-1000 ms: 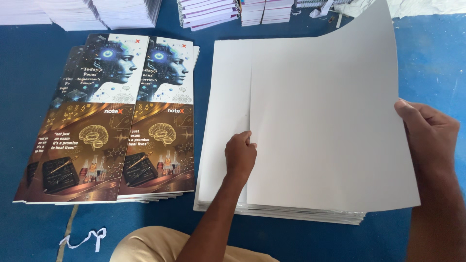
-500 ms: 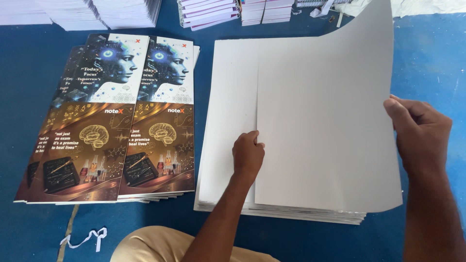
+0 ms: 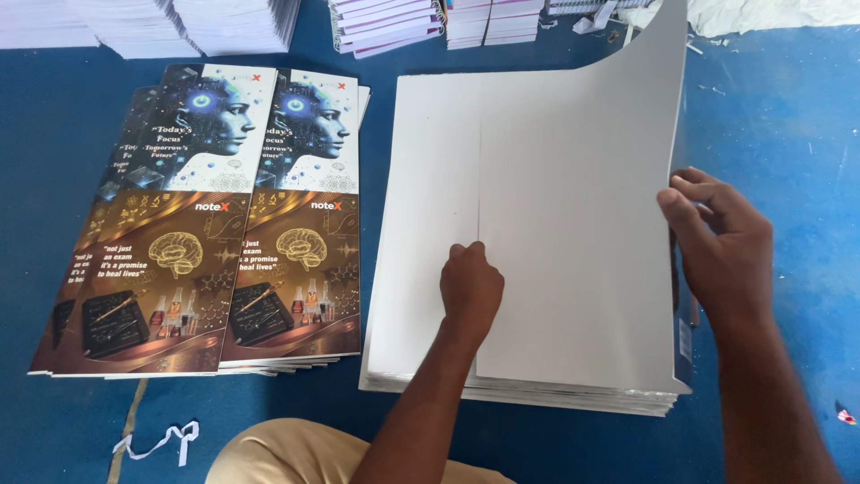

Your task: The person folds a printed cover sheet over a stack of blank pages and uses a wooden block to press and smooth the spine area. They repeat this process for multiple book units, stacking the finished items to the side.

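Observation:
A thick stack of white sheets (image 3: 430,179) lies on the blue floor in front of me. Its top sheet (image 3: 582,206) is folded over from the left, the free edge running down the middle and the far corner curling upward. My right hand (image 3: 721,242) pinches this sheet at its right edge. My left hand (image 3: 472,289) presses with closed fingers on the sheet's left edge, low on the stack. To the left lies a stack of printed covers (image 3: 215,224) with a face and a golden brain picture.
Piles of white and purple-edged books (image 3: 394,20) line the far side. A white strip (image 3: 161,441) lies on the blue floor (image 3: 788,116) near my knee (image 3: 296,457). Crumpled white material (image 3: 770,13) sits at the far right.
My right hand has carried the top sheet's right side further left and upright, so the sheet folds more over itself. My left hand slid slightly right and down, holding the edge.

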